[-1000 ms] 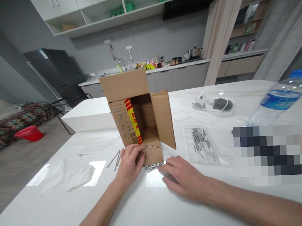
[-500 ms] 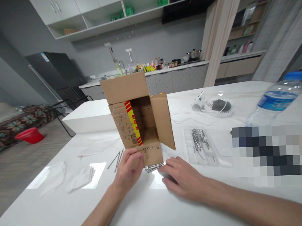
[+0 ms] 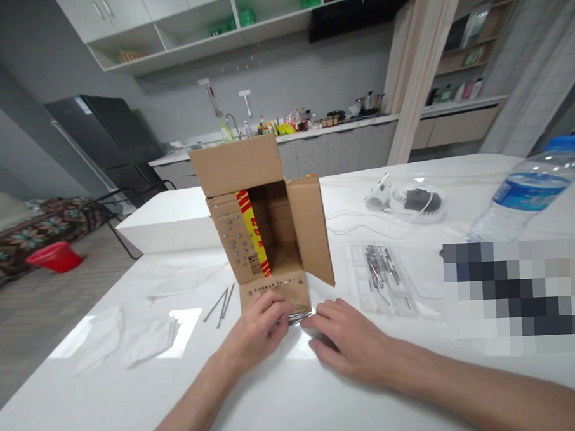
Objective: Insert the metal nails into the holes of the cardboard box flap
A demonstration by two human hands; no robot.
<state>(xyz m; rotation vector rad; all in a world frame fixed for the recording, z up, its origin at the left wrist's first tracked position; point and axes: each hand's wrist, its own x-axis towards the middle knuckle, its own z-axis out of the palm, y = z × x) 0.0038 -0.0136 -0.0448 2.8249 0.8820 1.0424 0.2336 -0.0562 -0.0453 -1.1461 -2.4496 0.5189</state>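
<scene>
An open cardboard box (image 3: 269, 229) stands on its side on the white table (image 3: 286, 393), its flaps studded with nail heads and a red-yellow tape strip on the left flap. My left hand (image 3: 259, 328) rests at the lower flap, fingertips on the bundle of nails (image 3: 299, 316) poking out beneath it. Whether the fingers pinch a nail is hidden. My right hand (image 3: 350, 340) lies flat on the table just right of that bundle, fingers apart, holding nothing.
Loose nails (image 3: 219, 304) lie left of the box. A clear tray with nails (image 3: 380, 268) sits to the right, a water bottle (image 3: 529, 189) beyond it, a white device with cable (image 3: 411, 200) farther back. Folded tissues (image 3: 131, 337) lie at left.
My left hand slid right and down from the lower flap's left corner onto the nails under the flap. My right hand stayed put.
</scene>
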